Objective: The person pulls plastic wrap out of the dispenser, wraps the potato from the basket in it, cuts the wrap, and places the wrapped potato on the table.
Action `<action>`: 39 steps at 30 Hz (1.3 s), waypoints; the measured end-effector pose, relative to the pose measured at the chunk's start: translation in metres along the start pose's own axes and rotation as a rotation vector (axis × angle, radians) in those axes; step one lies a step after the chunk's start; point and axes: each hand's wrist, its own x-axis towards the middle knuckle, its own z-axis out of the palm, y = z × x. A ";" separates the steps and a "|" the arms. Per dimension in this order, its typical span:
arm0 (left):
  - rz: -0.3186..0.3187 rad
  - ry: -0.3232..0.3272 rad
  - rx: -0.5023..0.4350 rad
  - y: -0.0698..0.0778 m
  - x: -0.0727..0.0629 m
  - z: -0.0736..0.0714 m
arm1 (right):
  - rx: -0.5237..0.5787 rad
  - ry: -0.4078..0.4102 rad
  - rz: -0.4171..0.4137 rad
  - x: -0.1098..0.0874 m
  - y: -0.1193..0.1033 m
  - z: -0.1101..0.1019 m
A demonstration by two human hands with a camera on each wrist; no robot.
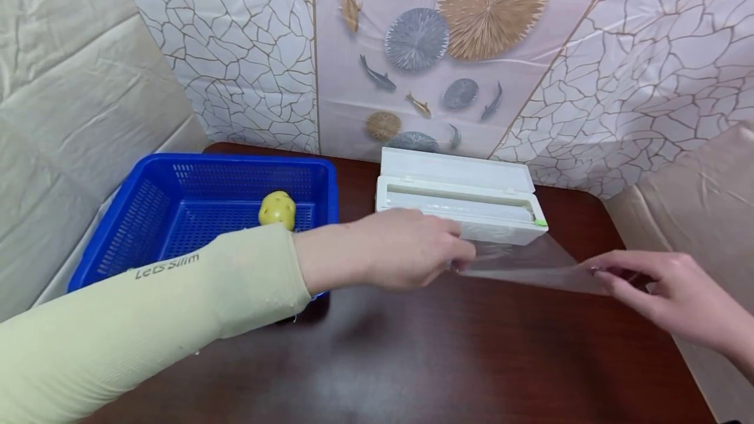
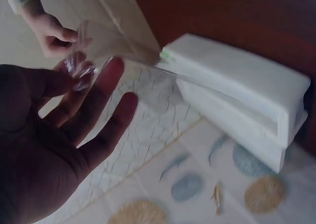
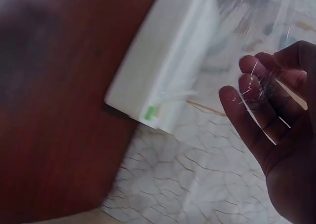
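Note:
Clear cling film [image 1: 524, 264] stretches between both hands, in front of a white dispenser box [image 1: 465, 231] whose lid is up. The left hand [image 1: 406, 250] pinches one corner of the film between thumb and fingertip. At the opposite corner, the right hand [image 1: 665, 286] pinches the film too. In the left wrist view, the film gathers in creases at the left fingertips [image 2: 116, 66] and runs back to the box. A film roll [image 1: 459, 206] lies inside the box, which has a green tab at its right end.
A blue plastic basket [image 1: 206, 157] stands on the left of the dark brown table [image 1: 412, 358], with a yellow potato [image 1: 277, 208] inside. The left sleeve [image 1: 177, 300] passes over the basket's front. Behind the table rises a patterned wall covering [image 1: 247, 51].

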 end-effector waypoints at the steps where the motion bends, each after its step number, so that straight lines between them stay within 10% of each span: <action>1: -0.005 -0.030 -0.010 0.002 -0.001 0.004 | 0.004 -0.017 -0.011 -0.003 0.001 0.005; 14: -0.068 -0.216 0.012 0.025 -0.008 0.060 | 0.105 -0.263 -0.089 -0.022 0.006 0.051; 31: -0.072 -0.097 0.328 0.036 -0.019 0.151 | 0.249 -0.416 -0.039 -0.040 0.022 0.105; 39: -0.085 -0.034 0.356 0.031 -0.021 0.177 | 0.130 -0.271 -0.122 -0.041 0.024 0.127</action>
